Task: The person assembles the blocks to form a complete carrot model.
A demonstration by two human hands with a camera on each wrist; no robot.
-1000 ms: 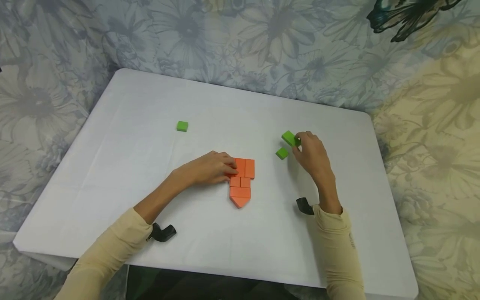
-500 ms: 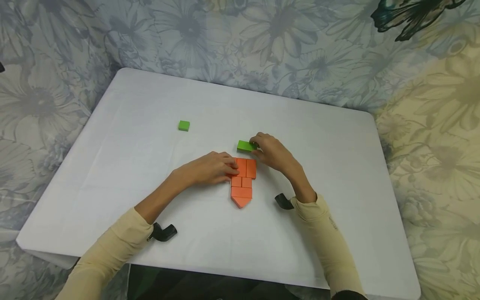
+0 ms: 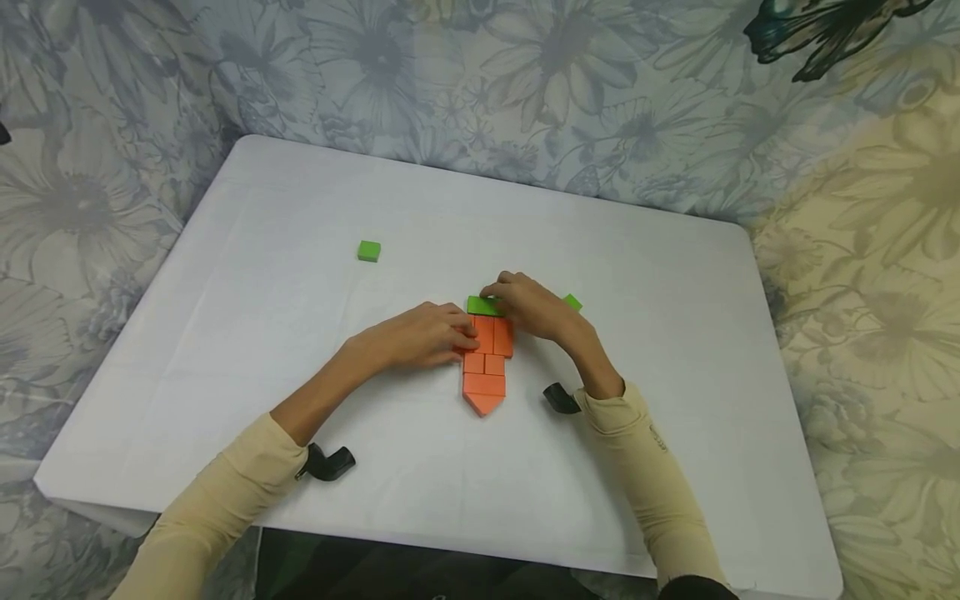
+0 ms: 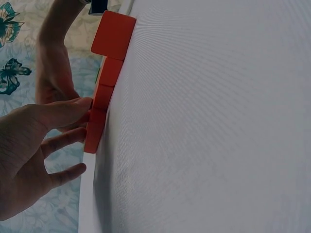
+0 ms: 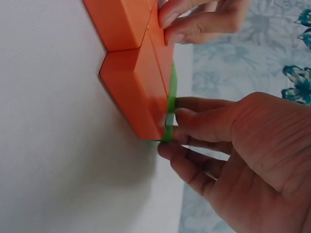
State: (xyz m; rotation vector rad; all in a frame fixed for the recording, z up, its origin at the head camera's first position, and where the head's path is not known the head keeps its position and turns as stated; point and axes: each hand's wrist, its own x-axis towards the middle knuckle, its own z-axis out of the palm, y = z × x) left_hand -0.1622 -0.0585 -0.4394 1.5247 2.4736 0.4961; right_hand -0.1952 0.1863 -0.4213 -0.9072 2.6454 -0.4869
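Observation:
Orange blocks [image 3: 483, 384] lie flat on the white table in a column, with a pointed piece at the near end. My left hand [image 3: 416, 335] rests its relaxed fingers on the upper left blocks; in the left wrist view its thumb and fingertips touch the orange block [image 4: 97, 128] edges. At the column's far end lies a long green block [image 3: 480, 305], against the orange blocks. My right hand [image 3: 531, 306] pinches this green block near its right end, hiding part of it. In the right wrist view only a thin green strip [image 5: 172, 82] shows behind the orange.
A small green block [image 3: 368, 251] lies at the back left. Another small green block [image 3: 573, 302] is partly hidden behind the right hand. Black wrist mounts [image 3: 330, 462] jut inward from both sleeves. Floral wallpaper [image 3: 555, 83] borders the table's back edge.
My right hand has carried the long green block leftward from the right side, then down against the orange column's far end. The left hand has stayed in place.

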